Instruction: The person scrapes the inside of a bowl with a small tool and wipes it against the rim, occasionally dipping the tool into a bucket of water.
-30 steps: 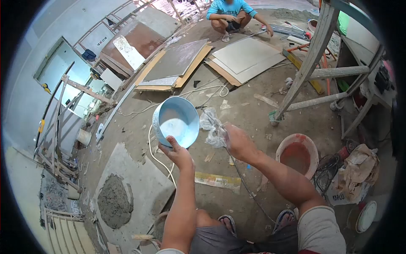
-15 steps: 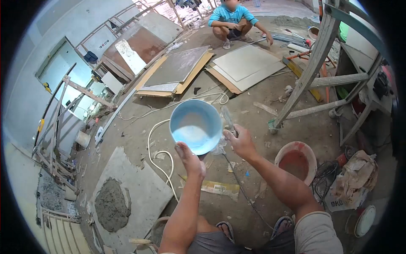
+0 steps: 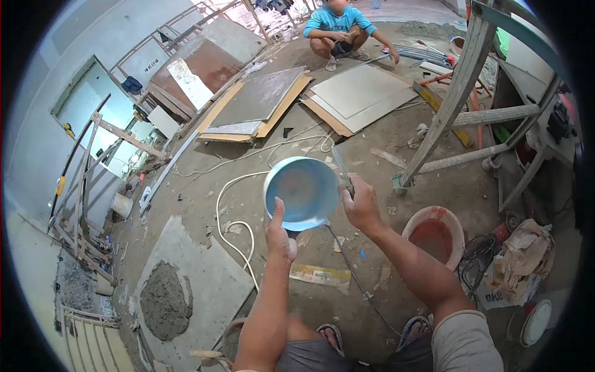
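My left hand [image 3: 281, 232] grips a light blue plastic bowl [image 3: 302, 193] from below, with the thumb over its near left rim. The bowl is tilted so its inside faces me, and pale residue coats the bottom. In my right hand [image 3: 364, 206] is a scraper [image 3: 340, 165], its narrow flat blade pointing up and away beside the bowl's right rim. My fingers wrap its handle and hide most of it. Both hands are held above the dusty floor, in front of my knees.
A bucket [image 3: 450, 217] with reddish residue stands right, near a wooden ladder [image 3: 455, 105]. Wet mortar [image 3: 166, 304] lies on a board at left. A white cable [image 3: 218, 208] crosses the floor. Large tiles [image 3: 362, 93] lie ahead, where another person [image 3: 341, 31] squats.
The bowl has shifted slightly right and down, and its tilt has changed. My left thumb now reaches further over the rim. My right hand has moved a little to the right.
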`<control>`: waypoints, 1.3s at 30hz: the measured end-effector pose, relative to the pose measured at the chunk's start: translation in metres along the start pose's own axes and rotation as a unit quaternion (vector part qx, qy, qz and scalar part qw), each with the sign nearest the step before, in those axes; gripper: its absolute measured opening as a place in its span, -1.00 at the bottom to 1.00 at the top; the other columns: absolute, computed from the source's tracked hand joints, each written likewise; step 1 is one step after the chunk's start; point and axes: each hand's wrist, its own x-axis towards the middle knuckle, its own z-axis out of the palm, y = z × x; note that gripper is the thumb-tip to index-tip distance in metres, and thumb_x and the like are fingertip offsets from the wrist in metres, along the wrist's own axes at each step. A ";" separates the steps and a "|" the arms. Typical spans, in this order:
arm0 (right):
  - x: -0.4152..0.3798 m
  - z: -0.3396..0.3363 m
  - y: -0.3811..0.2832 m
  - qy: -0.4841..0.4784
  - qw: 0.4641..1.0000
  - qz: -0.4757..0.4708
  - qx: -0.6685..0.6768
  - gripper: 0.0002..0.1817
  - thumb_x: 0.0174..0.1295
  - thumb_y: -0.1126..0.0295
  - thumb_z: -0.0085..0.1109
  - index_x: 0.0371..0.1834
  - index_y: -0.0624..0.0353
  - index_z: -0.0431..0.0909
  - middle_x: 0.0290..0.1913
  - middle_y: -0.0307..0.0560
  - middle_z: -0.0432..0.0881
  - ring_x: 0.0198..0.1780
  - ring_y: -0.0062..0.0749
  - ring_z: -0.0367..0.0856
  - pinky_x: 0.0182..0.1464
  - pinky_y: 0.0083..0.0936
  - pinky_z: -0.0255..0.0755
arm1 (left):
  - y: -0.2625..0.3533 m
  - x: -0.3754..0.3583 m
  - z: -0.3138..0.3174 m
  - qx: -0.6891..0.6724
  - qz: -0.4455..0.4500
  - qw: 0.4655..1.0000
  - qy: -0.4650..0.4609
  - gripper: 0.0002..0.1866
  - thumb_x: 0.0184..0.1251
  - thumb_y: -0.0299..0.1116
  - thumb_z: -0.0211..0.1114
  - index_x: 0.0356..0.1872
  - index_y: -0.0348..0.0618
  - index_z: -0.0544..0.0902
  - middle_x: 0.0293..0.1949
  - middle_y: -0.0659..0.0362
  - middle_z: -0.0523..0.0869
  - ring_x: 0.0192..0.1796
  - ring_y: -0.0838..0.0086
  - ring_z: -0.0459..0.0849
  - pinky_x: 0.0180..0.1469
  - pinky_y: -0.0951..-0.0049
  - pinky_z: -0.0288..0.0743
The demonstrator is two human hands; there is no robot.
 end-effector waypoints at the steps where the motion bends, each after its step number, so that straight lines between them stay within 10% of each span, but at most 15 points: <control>1: 0.000 0.000 -0.006 0.002 1.000 0.019 0.024 -0.73 0.23 0.48 0.14 -0.01 0.28 0.51 -0.37 0.22 0.58 -0.35 -0.03 0.61 -0.26 -0.23 0.40 | 0.000 0.000 0.000 0.000 0.001 1.000 0.000 -0.36 0.35 -0.16 0.36 0.33 -0.17 0.28 0.19 0.02 0.52 0.12 0.23 0.63 0.02 0.16 0.66; 4: -0.002 -0.003 -0.025 -0.012 0.994 0.100 0.040 -0.71 0.23 0.48 0.12 0.01 0.27 0.44 -0.27 0.30 0.60 -0.20 0.27 0.60 -0.18 -0.04 0.40 | -0.003 0.000 0.002 0.077 0.060 0.993 0.073 -0.29 0.33 -0.14 0.38 0.35 -0.24 0.25 0.21 -0.02 0.51 0.16 0.23 0.60 0.07 0.20 0.63; 10: -0.004 0.004 -0.004 -0.145 0.986 -0.059 -0.061 -0.75 0.28 0.40 0.11 -0.02 0.23 0.42 -0.24 0.27 0.60 -0.14 0.27 0.59 -0.15 0.07 0.39 | -0.012 0.008 -0.005 0.141 0.117 0.974 0.135 -0.21 0.28 -0.08 0.41 0.36 -0.25 0.21 0.17 -0.04 0.52 0.14 0.22 0.63 0.04 0.15 0.66; 26: -0.012 0.003 0.029 -0.177 0.944 -0.033 -0.275 -0.80 0.40 0.30 -0.04 -0.23 0.21 0.43 -0.32 0.17 0.63 -0.28 0.18 0.66 -0.25 0.04 0.50 | -0.005 -0.008 0.001 0.346 0.155 0.922 0.080 -0.25 0.08 0.21 0.48 0.01 -0.25 0.47 -0.13 0.10 0.61 -0.07 0.40 0.57 0.04 0.36 0.46; 35: -0.058 0.054 0.049 -0.329 0.937 0.049 -0.106 -0.55 0.49 0.11 -0.15 -0.13 0.34 0.54 -0.43 0.28 0.57 -0.37 0.14 0.62 -0.30 -0.09 0.50 | -0.008 -0.013 0.006 0.317 0.227 0.919 0.060 -0.11 -0.01 0.36 0.46 0.06 -0.25 0.45 -0.09 0.12 0.56 -0.01 0.40 0.53 0.11 0.34 0.40; 39: -0.045 0.026 -0.011 -0.491 0.803 0.302 0.150 -0.50 0.50 0.01 -0.14 -0.27 0.29 0.53 -0.55 0.00 0.51 -0.56 -0.31 0.56 -0.54 -0.34 0.44 | -0.004 -0.012 -0.001 0.299 0.230 0.924 0.055 -0.10 -0.01 0.36 0.46 0.09 -0.24 0.42 -0.09 0.13 0.55 0.00 0.39 0.53 0.13 0.34 0.39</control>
